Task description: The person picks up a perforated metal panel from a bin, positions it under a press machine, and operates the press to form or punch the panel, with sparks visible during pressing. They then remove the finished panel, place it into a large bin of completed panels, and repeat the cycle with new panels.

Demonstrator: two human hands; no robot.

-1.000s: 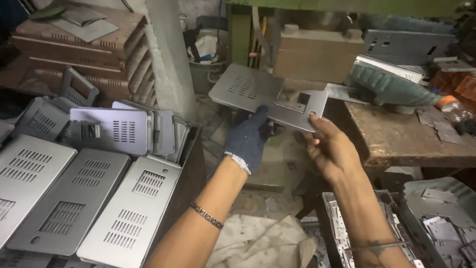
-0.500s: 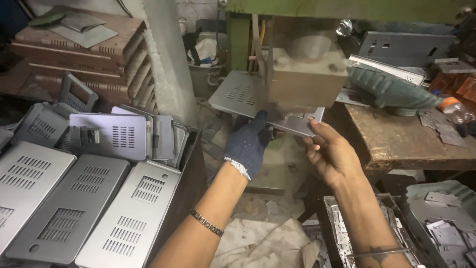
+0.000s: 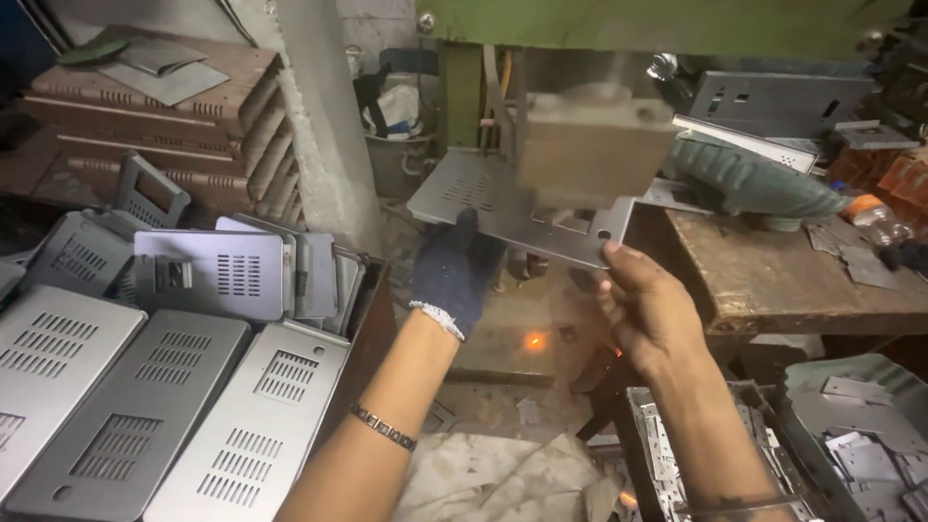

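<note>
A flat grey metal panel (image 3: pixel 483 198) with vent slots and rectangular cut-outs is held level under a blurred brown press block (image 3: pixel 592 145). My left hand (image 3: pixel 456 271), in a dark knitted glove, grips the panel's near edge from below. My bare right hand (image 3: pixel 643 304) pinches the panel's near right corner. A bracelet circles my left forearm. The block covers the panel's far right part.
Several grey vented panels (image 3: pixel 184 416) lie stacked at the left, more (image 3: pixel 232 271) standing on edge behind them. A wooden bench (image 3: pixel 802 280) with metal parts stands at the right. Bins of scrap cut-outs (image 3: pixel 860 445) sit lower right. A green machine frame (image 3: pixel 677 24) spans the top.
Both hands have pushed the panel forward, under the press block, which has come down and looks blurred. An orange spark now shows on the base below the panel.
</note>
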